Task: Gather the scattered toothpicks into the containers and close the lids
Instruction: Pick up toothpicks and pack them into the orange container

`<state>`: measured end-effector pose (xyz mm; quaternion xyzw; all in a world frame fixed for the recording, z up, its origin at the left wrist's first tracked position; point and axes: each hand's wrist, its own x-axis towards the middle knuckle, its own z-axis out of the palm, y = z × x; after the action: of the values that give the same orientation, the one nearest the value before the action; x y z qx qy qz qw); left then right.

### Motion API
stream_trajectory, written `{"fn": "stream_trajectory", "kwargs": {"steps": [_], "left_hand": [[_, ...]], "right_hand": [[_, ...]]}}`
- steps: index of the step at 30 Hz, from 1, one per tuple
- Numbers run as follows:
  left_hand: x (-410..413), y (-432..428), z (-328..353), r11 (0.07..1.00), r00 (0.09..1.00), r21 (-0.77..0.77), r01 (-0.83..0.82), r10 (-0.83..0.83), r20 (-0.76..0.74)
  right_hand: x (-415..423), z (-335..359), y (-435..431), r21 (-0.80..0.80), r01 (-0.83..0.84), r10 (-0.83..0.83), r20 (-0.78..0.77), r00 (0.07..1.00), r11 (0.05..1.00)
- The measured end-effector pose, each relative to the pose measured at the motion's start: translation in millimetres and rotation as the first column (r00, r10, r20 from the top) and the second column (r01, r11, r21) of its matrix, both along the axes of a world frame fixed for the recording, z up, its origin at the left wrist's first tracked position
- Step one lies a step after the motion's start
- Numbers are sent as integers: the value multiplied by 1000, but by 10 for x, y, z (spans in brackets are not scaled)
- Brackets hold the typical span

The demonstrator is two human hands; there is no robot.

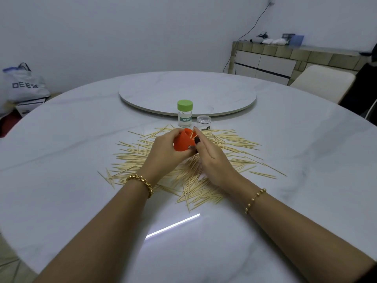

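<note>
Many wooden toothpicks point(230, 139) lie scattered over the white marble table point(81, 139). My left hand point(165, 152) grips an orange container point(182, 142), tilted above the pile. My right hand point(210, 158) touches the container's right side, thumb and forefinger pinching a toothpick at its mouth. Behind them stands a clear jar with a green lid point(184, 113), labelled TOOTHPICK, lid on. A smaller clear container point(204, 122) stands to its right.
A round marble turntable point(187, 92) sits at the table's centre behind the jars. A chair point(322, 82) stands at the far right, a sideboard point(285, 58) beyond it. A white bag point(24, 82) is on the floor at left.
</note>
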<state>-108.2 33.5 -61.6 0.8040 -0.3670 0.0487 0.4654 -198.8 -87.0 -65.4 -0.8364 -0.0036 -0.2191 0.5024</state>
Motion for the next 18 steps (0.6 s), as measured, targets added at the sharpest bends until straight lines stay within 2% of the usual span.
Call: {"fn": "stream_trajectory", "kwargs": {"steps": [5, 10, 14, 18], "left_hand": [[8, 15, 7, 1000, 1000, -6, -9, 9, -14], [-4, 22, 29, 998, 999, -49, -31, 33, 29], [-1, 26, 28, 999, 1000, -43, -25, 26, 4], [-21, 8, 27, 1000, 999, -17, -18, 18, -36]], "right_hand": [[11, -24, -68, -135, 51, -48, 23, 999, 990], [56, -87, -185, -366, 75, -61, 50, 997, 927], [-9, -2, -261, -278, 122, -114, 47, 992, 953], [-53, 72, -403, -271, 217, -201, 85, 976, 938]]}}
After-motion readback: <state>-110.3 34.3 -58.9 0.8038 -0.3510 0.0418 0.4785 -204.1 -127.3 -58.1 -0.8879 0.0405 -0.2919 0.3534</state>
